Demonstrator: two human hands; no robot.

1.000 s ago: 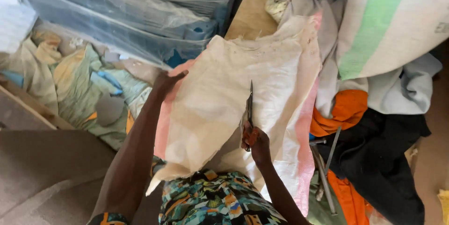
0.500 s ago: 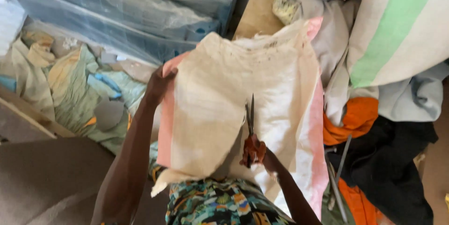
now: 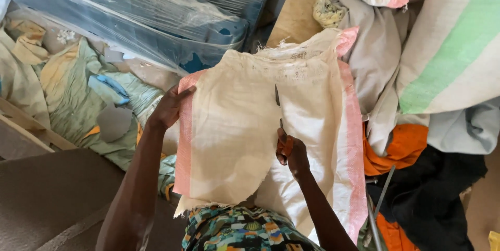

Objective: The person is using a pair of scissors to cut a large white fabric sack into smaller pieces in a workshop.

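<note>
From the head camera, I see a cream woven sack with pink side stripes spread over my lap, and I place everything else from it. Its far edge is frayed and ragged, its near edge hangs loose over a patterned garment at the bottom of the frame. A cut runs up the middle of the sack from the near edge, so the left flap lies free over the layer beneath.

Left of the sack there is little open room: crumpled green and yellow cloth lies close by, with a brown surface nearer me. Beyond the sack's far edge stands a blue object wrapped in clear plastic. Right of the sack, a grey cloth, an orange cloth and a black cloth crowd its pink stripe, with a big white bag with a green stripe above them.

My left hand reaches out with the arm nearly straight, fingers closed on the sack's left pink edge. My right hand sits at the sack's middle, wrist bent upward, clamped around the orange handles of scissors, whose blades point away from me along the cut.
</note>
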